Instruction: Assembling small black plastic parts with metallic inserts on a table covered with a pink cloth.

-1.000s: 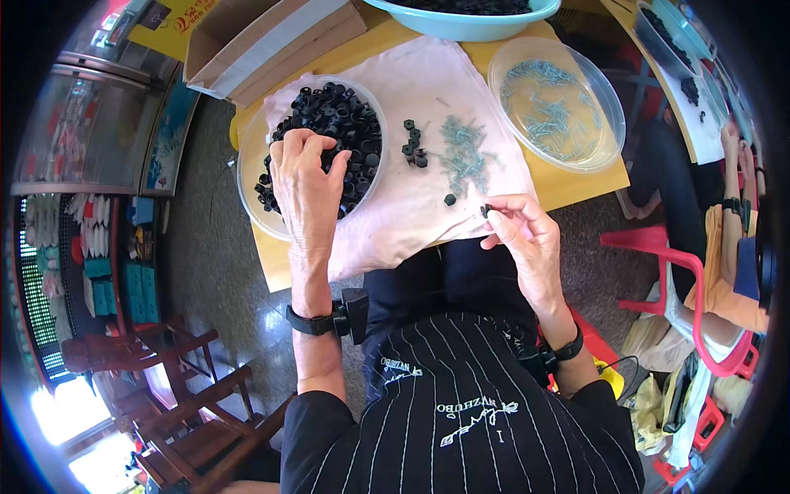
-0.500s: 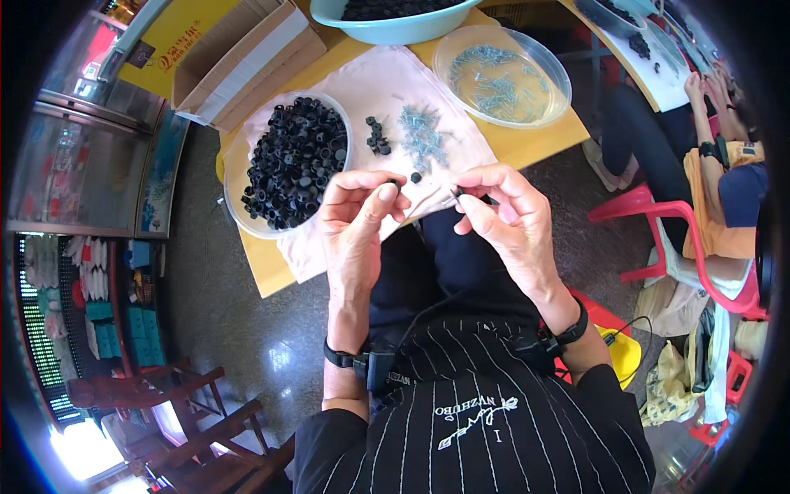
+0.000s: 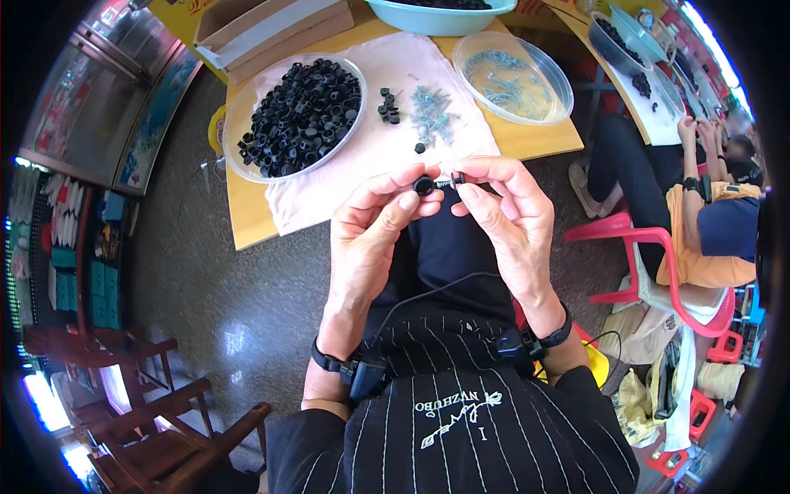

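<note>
The left hand (image 3: 362,221) and right hand (image 3: 518,206) nearly met by the near edge of the table (image 3: 543,140), thumbs (image 3: 393,219) and fingers (image 3: 494,170) pinched.

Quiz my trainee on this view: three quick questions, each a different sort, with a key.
1. The left hand holds: (a) a brown cardboard box; (b) a hollow round black cap; (c) a light-blue basin.
2. True or false: the open brown cardboard box stands to the right of the light-blue basin.
3. Which lies nearer the round clear plastic tub of black parts: the small black cluster or the silvery screw pile?

Key: 1. b. 2. False; the box stands left of the basin. 3. The small black cluster.
</note>
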Tool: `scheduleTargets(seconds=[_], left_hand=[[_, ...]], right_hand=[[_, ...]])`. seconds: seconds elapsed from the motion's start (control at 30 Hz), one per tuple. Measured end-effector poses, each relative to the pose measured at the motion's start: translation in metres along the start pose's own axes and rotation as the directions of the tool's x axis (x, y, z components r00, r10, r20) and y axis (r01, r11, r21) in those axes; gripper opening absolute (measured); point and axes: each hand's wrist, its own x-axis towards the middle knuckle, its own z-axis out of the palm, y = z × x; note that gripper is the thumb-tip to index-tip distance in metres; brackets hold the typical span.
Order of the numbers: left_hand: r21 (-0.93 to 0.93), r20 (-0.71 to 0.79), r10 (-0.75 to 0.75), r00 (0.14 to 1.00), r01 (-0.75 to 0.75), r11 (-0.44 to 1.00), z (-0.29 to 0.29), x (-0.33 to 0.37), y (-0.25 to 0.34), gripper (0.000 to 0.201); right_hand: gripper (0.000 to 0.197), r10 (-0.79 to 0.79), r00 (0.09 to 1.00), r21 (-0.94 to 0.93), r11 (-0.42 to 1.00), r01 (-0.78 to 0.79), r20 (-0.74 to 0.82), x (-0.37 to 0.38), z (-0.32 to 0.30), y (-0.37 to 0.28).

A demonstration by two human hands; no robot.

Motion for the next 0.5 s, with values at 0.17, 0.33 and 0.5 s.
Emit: scheduleTargets(seconds=[0.17, 0.33, 0.5], left_hand=[[0.03, -0.023, 0.056, 0.998, -0.055, 0.998, 0.002, -0.006, -0.002, 0.029], [0.085, -0.058, 0.116, 0.991, -0.111, 0.99, -0.005, -0.008, 0.002, 0.03], [0.15, -0.096, 0.144, 0.985, -0.128, 0.98, -0.007, -0.012, 0.005, 0.03]], right_hand=[[0.023, 0.054, 0.998, 0.028, 0.998, -0.054, 0.013, -0.001, 0.002, 0.001], [0.022, 0.115, 0.991, 0.139, 0.982, -0.125, 0.072, 0.004, 0.008, 0.004], [0.021, 0.173, 0.973, 0.213, 0.956, -0.203, 0.151, 0.012, 0.012, 0.011]])
